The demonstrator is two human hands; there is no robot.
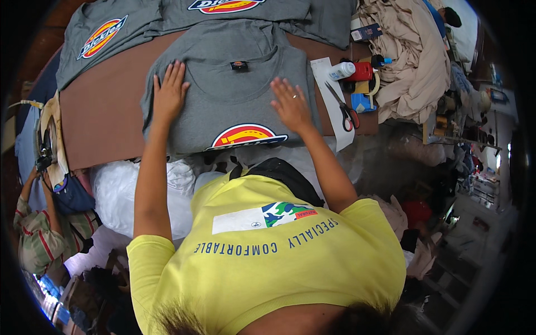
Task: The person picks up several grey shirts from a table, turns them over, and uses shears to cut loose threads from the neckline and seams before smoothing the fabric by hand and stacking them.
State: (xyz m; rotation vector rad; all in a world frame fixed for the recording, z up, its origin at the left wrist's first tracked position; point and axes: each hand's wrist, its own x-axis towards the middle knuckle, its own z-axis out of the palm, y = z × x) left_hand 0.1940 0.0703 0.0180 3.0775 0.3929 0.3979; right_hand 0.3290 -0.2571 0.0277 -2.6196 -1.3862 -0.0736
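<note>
a: where's the grey t-shirt point(223, 114)?
b: flat on the brown surface point(100, 123), near edge, directly in front of the person. collar end points away.
a: left hand point(171, 92)?
b: flat, palm down on the shirt's left part beside the collar. fingers extended, pointing away, nothing gripped.
a: right hand point(291, 103)?
b: fingers extended too, palm down over the right part. ring on one finger. nothing gripped. how hard it presses, can't tell.
a: markings on the shirt?
b: dark neck label point(239, 66) inside the collar, between the hands but farther off. red, yellow and blue emblem point(248, 135) at the near end, cut off by the shirt's near edge. fold or drape there, can't tell.
a: right of it?
b: white strip point(341, 139) just beside the shirt, black-handled scissors point(346, 106) lying across it, blades pointing away. white bottle point(341, 70) at the strip's far end, red container point(363, 71) next to that. heap of beige cloth point(407, 61) farther right.
a: far side?
b: more grey shirts point(111, 47), same kind of emblem.
a: anyone else?
b: another person point(36, 240) at far left, striped clothing, well apart from the shirt.
</note>
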